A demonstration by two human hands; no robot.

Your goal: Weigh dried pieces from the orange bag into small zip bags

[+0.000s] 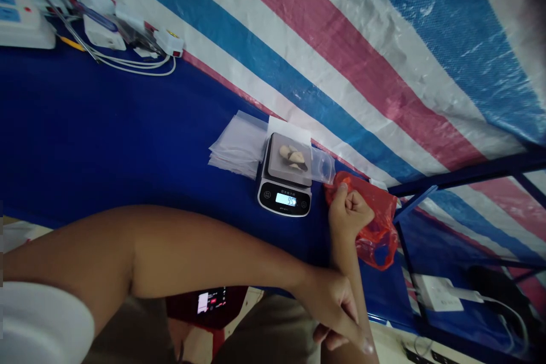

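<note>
My right hand (350, 211) is a fist closed on the top of a red plastic bag (379, 239), which hangs crumpled to the right of a digital kitchen scale (285, 176). The scale's lit display shows a small number that I cannot read exactly. Several pale lumpy pieces (293, 157) lie on its grey platform. My left arm crosses the picture from the left, and my left hand (335, 315) rests against my right forearm, holding nothing.
A stack of clear plastic bags (238, 145) lies left of the scale, and a clear plastic box (322, 165) sits right of it. A power strip (23, 23) with white chargers and cables lies at top left. Striped tarpaulin covers the background, and a blue metal frame (452, 176) stands right.
</note>
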